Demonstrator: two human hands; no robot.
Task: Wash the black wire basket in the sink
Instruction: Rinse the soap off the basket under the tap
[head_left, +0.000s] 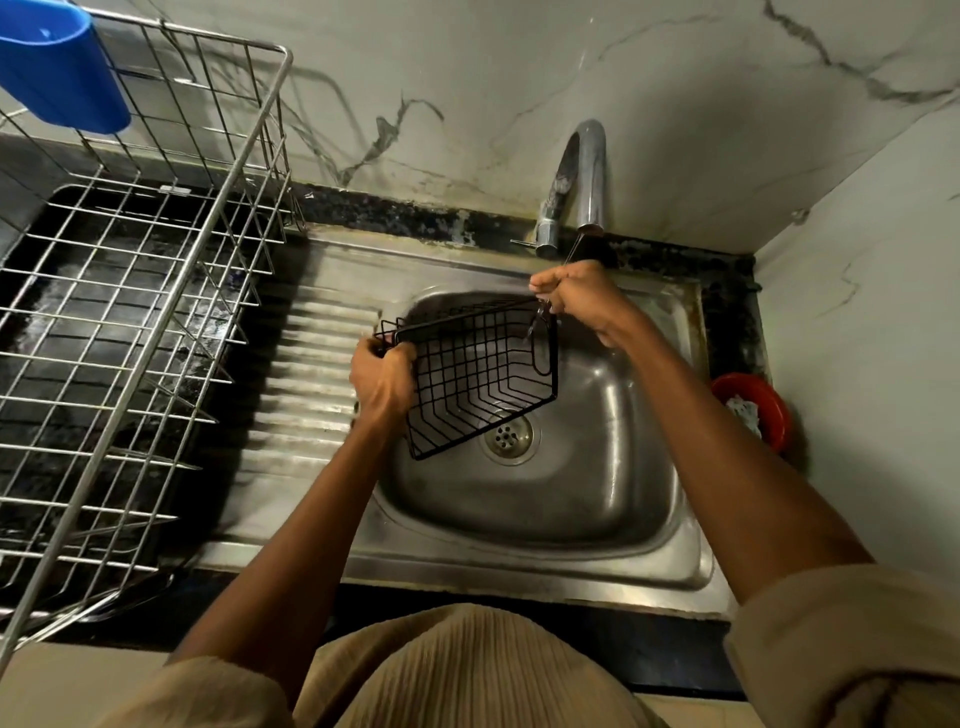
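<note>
Nearest the camera, at six o'clock, lies the ribbed beige cloth (467, 670) of the person's top, with a rolled beige sleeve at each lower corner. Both bare forearms reach up from there toward the middle of the view.

The steel sink (613, 551) fills the centre, set in a dark tabletop (675, 654). Its round drain (509, 435) sits near the middle of the bowl, and a ridged draining board (311, 384) runs off toward nine o'clock.

The left hand (383, 379) is just at nine o'clock of the bowl's rim, its fingers curled round the left end of the black wire basket (483, 374). The basket is held tilted above the bowl, clear of the bottom, its open side facing the camera and its lower corner hanging just at nine o'clock of the drain. The right hand (576, 299) is at the basket's far right corner, toward one o'clock, fingers curled and pinching the top wire there. A thin trickle of water falls onto this hand.

At three o'clock a red bowl (763, 410) with something pale inside stands on the tabletop against the wall. From eight to eleven o'clock a steel wire dish rack (171, 291) stands on a black tray.

Farther off, at twelve o'clock, the chrome tap (582, 182) arches over the back rim of the sink. A blue plastic cup (57, 67) hangs on the rack's far corner at eleven o'clock. Behind everything is a white marbled wall (519, 78).
</note>
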